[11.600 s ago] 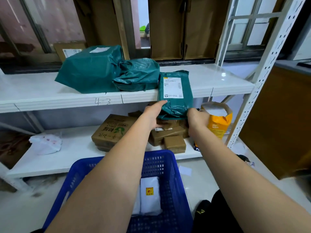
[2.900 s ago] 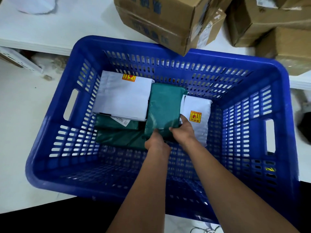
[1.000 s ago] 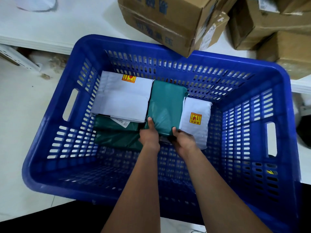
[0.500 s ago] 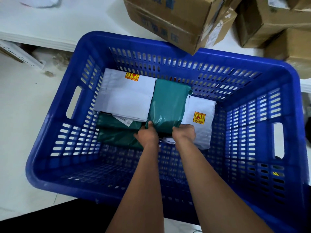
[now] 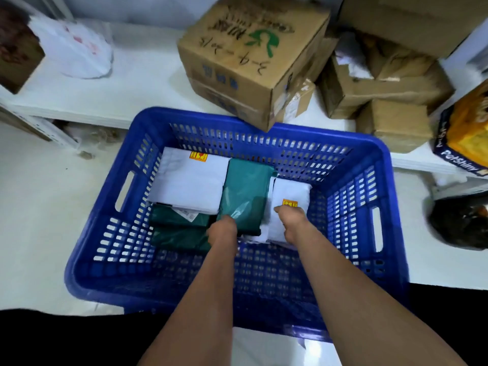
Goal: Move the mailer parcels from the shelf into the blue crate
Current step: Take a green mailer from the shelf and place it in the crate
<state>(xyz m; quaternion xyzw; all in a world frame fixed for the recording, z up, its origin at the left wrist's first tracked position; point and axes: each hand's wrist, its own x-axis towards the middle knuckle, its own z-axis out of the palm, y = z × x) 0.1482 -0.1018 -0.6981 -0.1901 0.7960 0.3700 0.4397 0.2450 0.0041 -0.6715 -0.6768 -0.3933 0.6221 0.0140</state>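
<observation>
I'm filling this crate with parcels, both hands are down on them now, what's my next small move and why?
Probably let go and lift both hands out. The green mailer already lies flat in the blue crate between two white mailers, with the left hand at its near edge and the right hand on the smaller white mailer. Nothing there seems to need more settling.

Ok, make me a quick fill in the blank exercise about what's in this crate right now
1. The parcels lie inside a ____ crate.
2. The left hand rests on the near end of the ____ mailer.
3. The right hand rests on a white mailer bearing a ____ sticker.
4. Behind the crate stand cardboard ____ on the shelf.

Missing words: blue; green; yellow; boxes
</observation>
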